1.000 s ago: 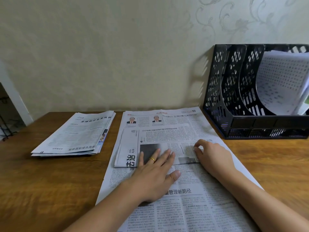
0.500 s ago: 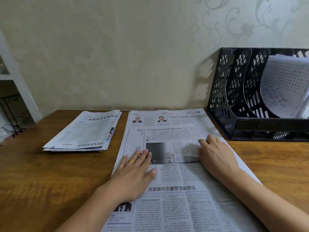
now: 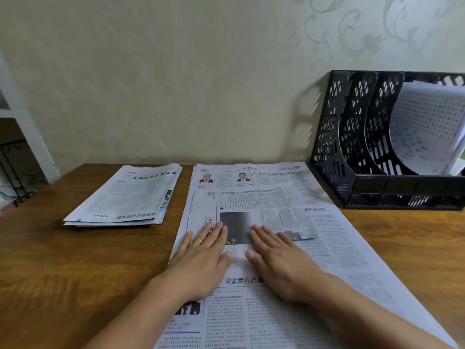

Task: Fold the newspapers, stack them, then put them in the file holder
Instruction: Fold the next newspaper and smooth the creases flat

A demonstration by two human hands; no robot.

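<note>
Wooden table (image 3: 63,268) carries everything. Open newspaper (image 3: 339,248) is the biggest item: spread flat from the far wall edge toward the near edge, centre-right. On top of it lies a smaller folded paper (image 3: 251,205), far-centre, its near edge under both sets of fingertips. File holder (image 3: 332,157) stands far right against the wall, black perforated plastic, with a curled printed sheet (image 3: 427,127) already in a right-hand slot; left slots look free. Folded stack (image 3: 125,200) sits far left, apart from the open sheet. Left hand (image 3: 201,258) is flat, fingers straight and spread, pressing the near-left part of the folded paper; ring on one finger. Right hand (image 3: 274,258) is likewise flat, fingers straight, pressing just right of it; neither grasps anything. Handling, my read: newsprint is light, limp, tears easily and slides on itself, so it won't hold shape if lifted by one corner. Best pressed flat along the crease, then taken at the folded edge with both hands, stack supported underneath.
</note>
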